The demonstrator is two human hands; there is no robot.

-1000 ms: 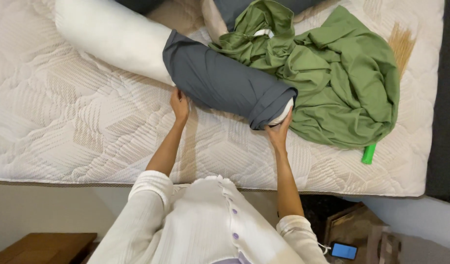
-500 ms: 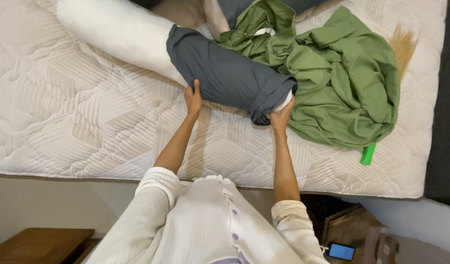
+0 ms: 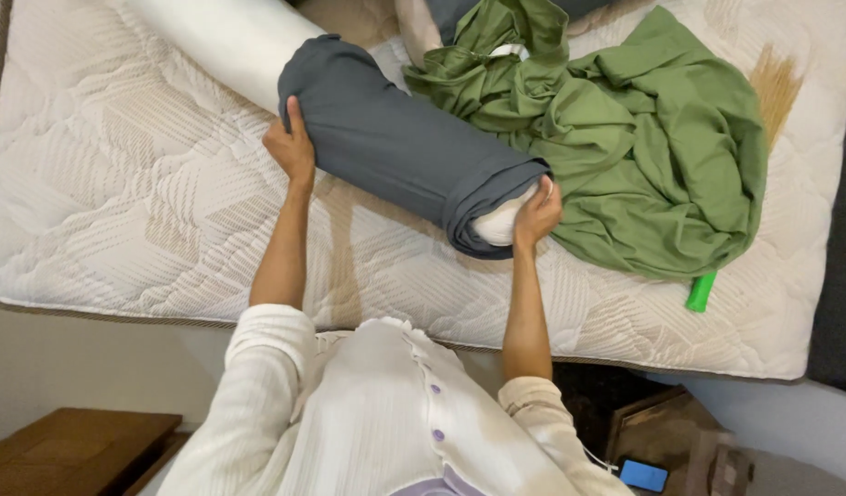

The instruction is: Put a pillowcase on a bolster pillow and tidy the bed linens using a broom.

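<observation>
A bare quilted mattress [image 3: 120, 211] fills the view. A crumpled green sheet [image 3: 662, 156] lies on its right part. Beside it, touching, a long white bolster [image 3: 230, 37] lies slantwise, its near half inside a grey cover [image 3: 395, 138]. The left hand [image 3: 293, 147] grips the cover's upper edge; the right hand [image 3: 536, 213] is closed on the cover's lower end. A small green object [image 3: 700, 292] pokes out from under the sheet.

Bare mattress [image 3: 147, 202] lies open leftward; green sheet [image 3: 643, 156] crowds right.
</observation>
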